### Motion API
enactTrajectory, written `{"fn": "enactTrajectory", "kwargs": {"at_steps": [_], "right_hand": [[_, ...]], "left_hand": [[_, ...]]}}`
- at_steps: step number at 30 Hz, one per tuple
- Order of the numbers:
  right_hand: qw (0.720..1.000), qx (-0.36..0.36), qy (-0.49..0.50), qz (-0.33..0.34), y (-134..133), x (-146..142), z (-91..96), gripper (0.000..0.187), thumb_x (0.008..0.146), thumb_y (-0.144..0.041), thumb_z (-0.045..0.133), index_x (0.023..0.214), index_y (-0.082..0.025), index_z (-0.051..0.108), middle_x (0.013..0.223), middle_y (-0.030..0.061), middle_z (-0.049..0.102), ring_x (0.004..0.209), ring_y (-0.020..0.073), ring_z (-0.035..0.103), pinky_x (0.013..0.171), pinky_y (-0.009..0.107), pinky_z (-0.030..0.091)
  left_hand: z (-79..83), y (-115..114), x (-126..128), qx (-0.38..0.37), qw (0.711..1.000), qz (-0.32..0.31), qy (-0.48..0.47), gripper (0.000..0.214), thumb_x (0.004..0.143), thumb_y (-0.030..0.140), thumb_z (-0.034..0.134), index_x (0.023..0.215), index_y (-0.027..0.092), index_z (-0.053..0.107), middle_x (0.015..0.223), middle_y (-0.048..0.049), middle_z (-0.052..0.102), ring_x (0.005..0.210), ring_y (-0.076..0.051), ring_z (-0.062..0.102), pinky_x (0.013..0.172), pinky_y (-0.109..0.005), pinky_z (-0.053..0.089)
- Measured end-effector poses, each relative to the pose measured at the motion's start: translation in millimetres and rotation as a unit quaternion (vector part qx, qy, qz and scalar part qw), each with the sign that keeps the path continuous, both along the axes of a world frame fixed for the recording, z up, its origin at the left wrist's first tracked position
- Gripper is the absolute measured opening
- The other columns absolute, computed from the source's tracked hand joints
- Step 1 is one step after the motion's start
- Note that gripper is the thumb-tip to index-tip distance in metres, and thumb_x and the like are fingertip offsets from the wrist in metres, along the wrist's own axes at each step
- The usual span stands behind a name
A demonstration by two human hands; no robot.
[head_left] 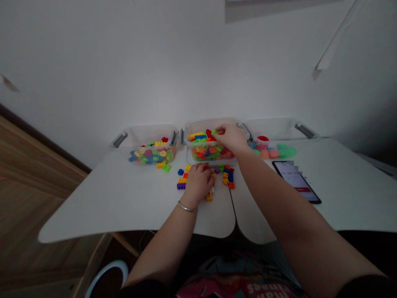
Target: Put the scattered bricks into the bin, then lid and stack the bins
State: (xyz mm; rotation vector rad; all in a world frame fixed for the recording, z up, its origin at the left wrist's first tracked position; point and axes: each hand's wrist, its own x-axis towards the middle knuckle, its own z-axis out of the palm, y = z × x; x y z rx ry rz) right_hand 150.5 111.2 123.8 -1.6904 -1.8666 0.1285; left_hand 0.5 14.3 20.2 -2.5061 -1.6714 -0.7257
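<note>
Bricks point(228, 177) of bright plastic lie loose in two small clusters near the middle of the white desk point(108, 194), just in front of three clear plastic bins set along its far edge. The person's left hand point(198, 184), a thin metal bangle point(187, 206) at the wrist, sits between those clusters with its fingers curled down over more loose pieces. A red piece point(204, 168) shows by the fingertips, but from here I can't tell whether the hand is clenched on anything. The right hand point(231, 138) reaches over the middle bin point(211, 125), its fingertips bunched on the bricks heaped at the far side, right beside a small green brick point(214, 132); that grip can't be read either. Coloured rings point(211, 152) fill the bin's near side. The left bin point(149, 134) carries mixed bricks and rings, with two bricks point(163, 166) lying just outside its front wall. The right bin point(273, 128) holds a red cup point(263, 138), pastel balls point(264, 154) and green pieces point(285, 151). A lit smartphone point(294, 182) lies toward the desk's right edge.
</note>
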Motion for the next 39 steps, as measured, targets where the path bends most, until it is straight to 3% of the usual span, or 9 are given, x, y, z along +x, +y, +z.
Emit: {"fn": "enactTrajectory", "kwargs": {"at_steps": [6, 10, 13, 15, 18, 21, 25, 31, 39], "right_hand": [[0.992, 0.08, 0.077, 0.051, 9, 5, -7.6, 0.025, 0.078, -0.039, 0.064, 0.096, -0.023, 0.073, 0.095, 0.0061, 0.074, 0.092, 0.0249, 0.066, 0.091, 0.045, 0.047], [0.947, 0.216, 0.207, 0.117, -6, 13, -14.4, 0.021, 0.084, -0.028, 0.054, 0.094, -0.021, 0.07, 0.096, 0.005, 0.073, 0.092, 0.0199, 0.064, 0.088, 0.038, 0.05], [0.925, 0.27, 0.228, 0.14, -31, 20, -25.8, 0.018, 0.084, -0.025, 0.053, 0.092, -0.021, 0.069, 0.094, 0.0055, 0.071, 0.092, 0.02, 0.063, 0.088, 0.038, 0.049], [0.927, 0.261, 0.226, 0.15, -48, 26, -38.5, 0.017, 0.085, -0.025, 0.053, 0.091, -0.022, 0.068, 0.092, 0.0051, 0.071, 0.087, 0.0196, 0.063, 0.083, 0.037, 0.051], [0.945, 0.176, 0.197, 0.192, -65, 39, -64.6, 0.016, 0.084, -0.025, 0.054, 0.092, -0.022, 0.068, 0.091, 0.0053, 0.07, 0.08, 0.0194, 0.063, 0.075, 0.036, 0.052], [0.961, 0.095, 0.143, 0.215, -72, 53, -92.9, 0.017, 0.082, -0.026, 0.056, 0.094, -0.022, 0.068, 0.093, 0.0063, 0.071, 0.086, 0.0223, 0.064, 0.081, 0.041, 0.051], [0.966, 0.064, 0.081, 0.238, -79, 66, -119.0, 0.025, 0.079, -0.031, 0.062, 0.102, -0.024, 0.068, 0.11, 0.0077, 0.07, 0.104, 0.0255, 0.062, 0.094, 0.046, 0.047], [0.964, 0.074, -0.019, 0.254, -89, 66, -124.9, 0.046, 0.07, -0.038, 0.075, 0.112, -0.022, 0.067, 0.12, 0.0107, 0.066, 0.113, 0.0291, 0.057, 0.101, 0.049, 0.043], [0.967, 0.097, -0.068, 0.228, -89, 57, -127.2, 0.029, 0.078, -0.028, 0.068, 0.107, -0.025, 0.07, 0.115, 0.0089, 0.067, 0.11, 0.0291, 0.056, 0.098, 0.049, 0.046]], "left_hand": [[-0.7, 0, 0, -0.001, 1.0, 0.002, 0.002, 0.019, 0.085, 0.024, 0.058, 0.094, 0.018, 0.074, 0.122, -0.0094, 0.062, 0.115, -0.026, 0.051, 0.105, -0.043, 0.042], [-2.5, 1, 0, 0.004, 1.0, 0.001, 0.001, 0.02, 0.086, 0.024, 0.057, 0.097, 0.019, 0.073, 0.121, -0.0085, 0.062, 0.114, -0.026, 0.052, 0.104, -0.043, 0.042], [-2.8, 1, -1, 0.006, 1.0, 0.0, -0.001, 0.022, 0.085, 0.024, 0.057, 0.1, 0.019, 0.073, 0.121, -0.0086, 0.062, 0.114, -0.026, 0.052, 0.104, -0.043, 0.042], [-2.5, 1, -1, 0.005, 1.0, 0.0, -0.002, 0.023, 0.085, 0.024, 0.057, 0.101, 0.019, 0.073, 0.121, -0.0089, 0.062, 0.114, -0.026, 0.052, 0.104, -0.043, 0.042], [-1.7, 0, -1, 0.001, 1.0, 0.004, -0.005, 0.024, 0.085, 0.025, 0.058, 0.103, 0.02, 0.073, 0.121, -0.0091, 0.063, 0.114, -0.027, 0.052, 0.104, -0.044, 0.042], [-1.5, 0, -1, -0.002, 1.0, 0.009, -0.008, 0.025, 0.085, 0.025, 0.058, 0.105, 0.021, 0.072, 0.121, -0.0086, 0.063, 0.115, -0.027, 0.052, 0.105, -0.045, 0.042], [-2.2, 1, -1, 0.001, 1.0, 0.006, -0.009, 0.026, 0.085, 0.025, 0.058, 0.107, 0.022, 0.072, 0.122, -0.0085, 0.062, 0.116, -0.027, 0.051, 0.105, -0.044, 0.041], [-2.7, 1, 0, 0.002, 1.0, 0.008, -0.012, 0.026, 0.086, 0.025, 0.058, 0.106, 0.022, 0.072, 0.121, -0.0083, 0.063, 0.115, -0.026, 0.052, 0.105, -0.044, 0.042], [-3.5, 0, 0, 0.008, 1.0, 0.006, -0.012, 0.023, 0.085, 0.025, 0.058, 0.103, 0.021, 0.073, 0.121, -0.0085, 0.063, 0.114, -0.026, 0.052, 0.105, -0.043, 0.042]]}}
